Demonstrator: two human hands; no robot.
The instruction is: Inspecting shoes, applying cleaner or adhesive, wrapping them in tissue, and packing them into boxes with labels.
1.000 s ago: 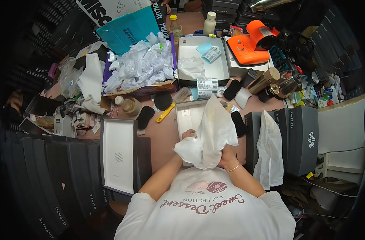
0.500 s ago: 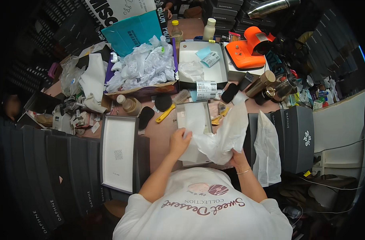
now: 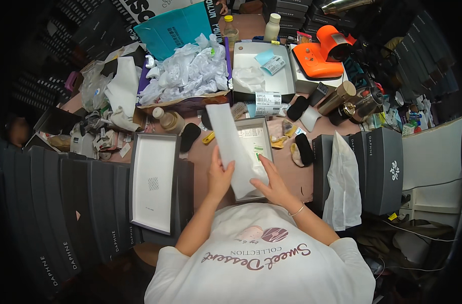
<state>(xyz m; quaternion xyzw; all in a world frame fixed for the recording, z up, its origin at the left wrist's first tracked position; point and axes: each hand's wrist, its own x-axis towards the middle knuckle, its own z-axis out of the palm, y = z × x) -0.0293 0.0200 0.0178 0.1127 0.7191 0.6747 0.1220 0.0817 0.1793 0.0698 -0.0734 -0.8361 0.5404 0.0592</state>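
Left hand (image 3: 220, 177) pinches folded white paper (image 3: 227, 137), lengthwise over the shoebox's (image 3: 260, 140) left edge — right hand (image 3: 275, 185) spread at the right edge.

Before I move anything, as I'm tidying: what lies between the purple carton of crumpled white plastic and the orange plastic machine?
The head view shows an open, white-lined grey box holding blue and white papers, between the carton and the machine.

The short-sleeved white T-shirt (image 3: 261, 278) bears curving maroon script (image 3: 290, 257), smaller grey capitals (image 3: 244, 252), a pale pink shape (image 3: 252, 233) and a striped maroon disc (image 3: 275, 234); a slim bracelet (image 3: 296, 211) circles the right wrist (image 3: 293, 203).
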